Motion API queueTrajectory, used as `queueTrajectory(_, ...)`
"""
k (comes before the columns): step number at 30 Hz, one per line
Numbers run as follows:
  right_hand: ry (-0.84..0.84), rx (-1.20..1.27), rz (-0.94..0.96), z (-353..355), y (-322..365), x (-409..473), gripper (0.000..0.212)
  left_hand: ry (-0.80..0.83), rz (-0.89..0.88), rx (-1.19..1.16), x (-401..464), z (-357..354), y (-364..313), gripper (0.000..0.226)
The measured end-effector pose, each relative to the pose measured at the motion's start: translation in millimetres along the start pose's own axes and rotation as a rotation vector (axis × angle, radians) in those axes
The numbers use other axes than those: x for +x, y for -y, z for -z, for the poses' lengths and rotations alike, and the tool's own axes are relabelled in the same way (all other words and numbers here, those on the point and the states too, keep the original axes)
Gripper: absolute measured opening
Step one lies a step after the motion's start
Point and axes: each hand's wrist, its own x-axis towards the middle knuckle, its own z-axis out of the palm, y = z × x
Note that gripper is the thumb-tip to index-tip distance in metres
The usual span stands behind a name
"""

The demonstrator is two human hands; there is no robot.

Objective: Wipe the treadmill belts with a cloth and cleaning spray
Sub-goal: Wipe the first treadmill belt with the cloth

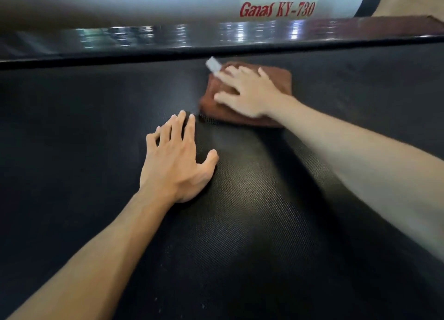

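Head view: the right hand (247, 91) lies flat on the folded brown cloth (242, 96), its grip wide, fingers spread and straight, pressing rather than pinching. That spread presumably puts weight across the whole pad so it drags evenly over the surface. A small pale tag (213, 65) sticks out from the cloth at the fingertips. The hand and cloth are blurred, which suggests a wiping stroke under way.

The left hand (177, 156) rests open on the treadmill belt (72, 127) just near the cloth's closer corner, holding nothing; its grip is wide too, palm down. It looks like a brace, carrying the person's lean while the other arm reaches.

The cloth sits on the belt close to its far edge, right of the middle, just short of the glossy dark side rail (168, 37). Beyond the rail runs a pale housing (168, 7) with red lettering. No spray bottle is in view. The near half of the belt shows textured weave; whether it is already wiped I cannot tell.
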Motion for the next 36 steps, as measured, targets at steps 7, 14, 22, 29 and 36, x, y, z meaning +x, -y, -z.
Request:
queueTrajectory(7, -0.055, 0.018, -0.348, -3, -41, -14, 0.081, -0.002, 0.005, 0.003, -1, 0, 0, 0.091)
queueTrajectory(14, -0.054, 0.064, -0.099, -20, 1, -115, 0.075, 0.033, 0.003, -0.008, 0, 2, -1, 0.084)
queueTrajectory(22, -0.028, 0.062, -0.264, -10, 15, -86, 0.081, 0.078, -0.005, -0.069, -3, 10, 0, 0.082)
queueTrajectory(29, -0.021, 0.049, -0.091, -19, 27, -170, 0.097, 0.048, 0.009, -0.112, -96, 28, 63, 0.074)
queueTrajectory(36, 0.041, 0.037, -0.032, -16, 102, -115, 0.094, 0.053, 0.192, -0.16, -141, 40, 104, 0.07)
